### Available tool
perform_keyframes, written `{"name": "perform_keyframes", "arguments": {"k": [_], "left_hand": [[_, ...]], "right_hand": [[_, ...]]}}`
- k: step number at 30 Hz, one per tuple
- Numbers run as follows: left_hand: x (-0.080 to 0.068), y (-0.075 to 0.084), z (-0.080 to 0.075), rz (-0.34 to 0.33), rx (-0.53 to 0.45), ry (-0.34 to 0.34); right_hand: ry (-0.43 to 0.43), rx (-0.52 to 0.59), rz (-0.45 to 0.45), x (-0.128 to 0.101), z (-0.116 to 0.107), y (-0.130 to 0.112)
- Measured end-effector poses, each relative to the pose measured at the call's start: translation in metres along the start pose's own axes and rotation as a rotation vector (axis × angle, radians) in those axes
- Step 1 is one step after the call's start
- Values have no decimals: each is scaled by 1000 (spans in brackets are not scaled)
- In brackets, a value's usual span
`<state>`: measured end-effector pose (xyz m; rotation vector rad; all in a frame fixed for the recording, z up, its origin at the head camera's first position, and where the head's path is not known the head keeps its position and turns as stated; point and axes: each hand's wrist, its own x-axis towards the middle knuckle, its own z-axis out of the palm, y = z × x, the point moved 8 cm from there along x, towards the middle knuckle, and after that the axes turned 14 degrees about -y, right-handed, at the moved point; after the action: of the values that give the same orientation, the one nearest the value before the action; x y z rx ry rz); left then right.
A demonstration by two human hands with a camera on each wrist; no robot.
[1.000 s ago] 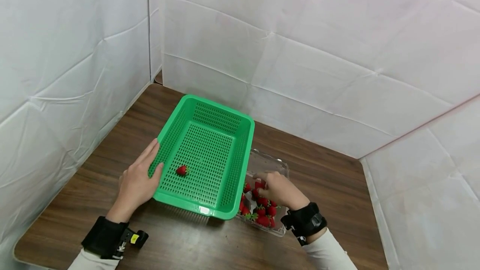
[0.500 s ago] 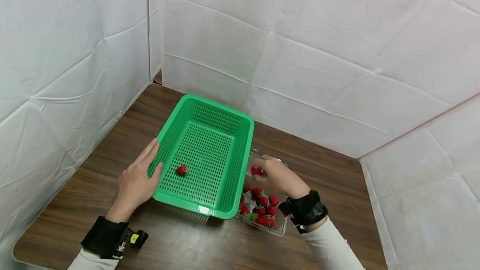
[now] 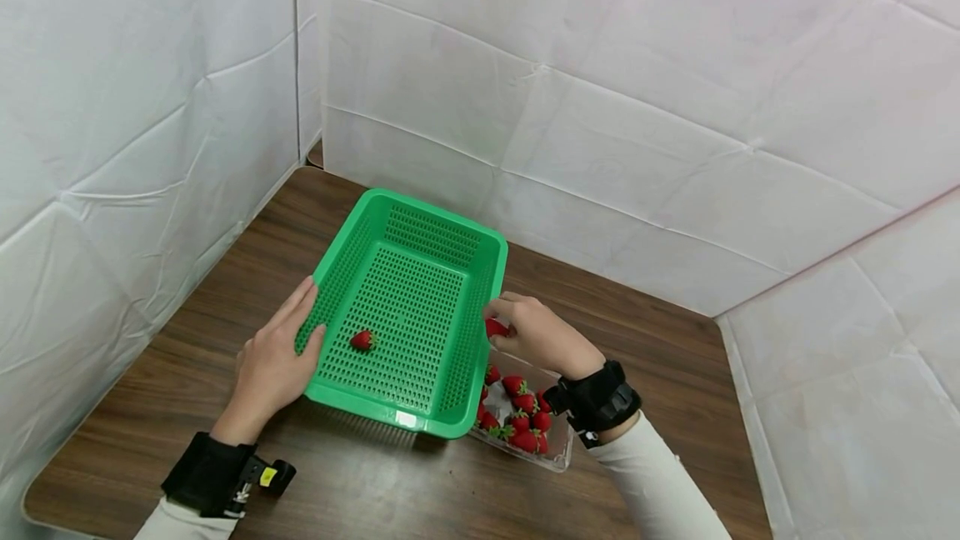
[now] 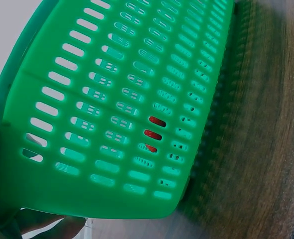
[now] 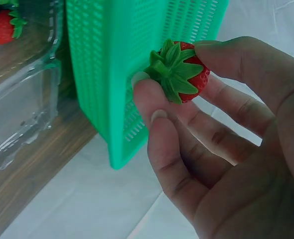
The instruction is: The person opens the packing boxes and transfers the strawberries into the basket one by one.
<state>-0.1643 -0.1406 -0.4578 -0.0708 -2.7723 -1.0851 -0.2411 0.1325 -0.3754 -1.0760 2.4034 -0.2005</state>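
In the head view, the left hand (image 3: 273, 365) grips the green basket (image 3: 405, 298) at its left side, thumb over the rim and the other fingers along the outside, a hold that seems meant to steady it. One strawberry (image 3: 363, 341) lies on the basket's floor, toward the near left. The right hand (image 3: 543, 336) has its fingers curled round another strawberry, the held berry (image 3: 496, 328), at the basket's right rim. Below that hand, a clear box (image 3: 555, 463) with more strawberries (image 3: 522, 402) sits on the table (image 3: 660, 373), close to the basket, probably to keep the reach short. The basket's right side hides part of the box; whether the two touch, I cannot tell.

In the left wrist view, the basket's slotted outer wall fills most of the frame. Red shows through a few slots, so the berry inside is only glimpsed. The left hand's fingers are dark and cut off at the lower left.

In the right wrist view, the fingertips pinch the held berry by its sides, leafy cap toward the camera, apparently a light hold. Its far side is hidden, and whether it touches the rim is unclear. The box is cut off at the left.
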Motion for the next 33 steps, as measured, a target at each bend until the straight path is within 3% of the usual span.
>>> {"name": "perform_keyframes", "arguments": {"k": [12,21,33], "left_hand": [[-1,-1,2,-12,4,-23],[-1,2,0,-11,4,-18],[-1,1,0,-8,12,-13]], "right_hand": [[-8,73,-24,25,-2,-15],[-25,20,-69,43,-3,-28],[-84,-22,-43,66,0,-40]]}}
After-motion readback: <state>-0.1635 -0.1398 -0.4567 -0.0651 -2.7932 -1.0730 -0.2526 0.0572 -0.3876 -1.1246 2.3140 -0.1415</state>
